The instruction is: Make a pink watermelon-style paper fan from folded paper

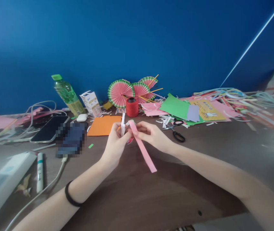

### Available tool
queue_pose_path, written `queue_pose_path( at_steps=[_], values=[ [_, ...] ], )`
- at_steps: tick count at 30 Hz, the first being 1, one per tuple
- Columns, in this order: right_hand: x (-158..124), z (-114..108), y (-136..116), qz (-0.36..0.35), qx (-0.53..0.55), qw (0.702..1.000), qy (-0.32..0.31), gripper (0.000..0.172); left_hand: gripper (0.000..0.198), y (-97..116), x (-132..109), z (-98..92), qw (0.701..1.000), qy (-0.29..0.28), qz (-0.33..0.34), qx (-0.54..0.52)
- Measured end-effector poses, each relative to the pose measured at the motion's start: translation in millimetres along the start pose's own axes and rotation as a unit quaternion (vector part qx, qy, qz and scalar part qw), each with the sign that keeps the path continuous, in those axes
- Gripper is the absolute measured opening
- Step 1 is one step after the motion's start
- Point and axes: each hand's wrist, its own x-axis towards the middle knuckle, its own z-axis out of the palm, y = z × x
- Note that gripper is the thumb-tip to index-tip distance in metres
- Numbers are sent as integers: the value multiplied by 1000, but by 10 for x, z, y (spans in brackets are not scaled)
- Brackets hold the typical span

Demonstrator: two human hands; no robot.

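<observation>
Over the middle of the table, my right hand [152, 136] pinches a long pink paper strip [144, 152] near its upper end, which has a little green on it. The strip's other end slants down toward me. My left hand [114, 144] is closed beside it, thumb and fingers together, with a narrow white strip [123, 123] standing up from its grip. Between the hands a small round, partly red object [129, 140] shows; fingers hide most of it. Just beyond the hands stands a red spool [132, 107], with folded watermelon-patterned paper fans [120, 92] behind it.
Black-handled scissors [179, 136] and white scraps lie right of my hands, before green paper [176, 107]. Orange paper [103, 125] lies left. Farther left are two phones [51, 128], a tilted green-capped bottle [68, 96], a carton [91, 103], a marker [39, 173] and cables.
</observation>
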Motion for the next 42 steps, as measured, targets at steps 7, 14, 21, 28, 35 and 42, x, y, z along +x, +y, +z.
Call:
queue_pose_path(
  at_steps=[7, 14, 21, 28, 35, 42],
  values=[
    [0, -19, -14, -12, -25, 999, 31, 16, 27, 11, -20, 25, 1000, -7, 20, -16],
    [-12, 6, -42, -4, -43, 999, 18, 22, 29, 14, -15, 26, 1000, -10, 10, -12],
    [-6, -13, -22, 0, -54, 998, 39, 27, 30, -15, -58, 43, 999, -33, -9, 9],
    [124, -254, -33, -28, -43, 987, 151, 27, 15, 28, -60, 14, 999, -4, -26, 29],
    [191, -469, -31, -127, -70, 953, 268, 25, 20, 75, -86, 19, 996, -7, -25, 85],
    [138, -239, 143, -106, -55, 976, 183, 22, 16, 35, -126, 42, 984, -96, -11, 147]
  ],
)
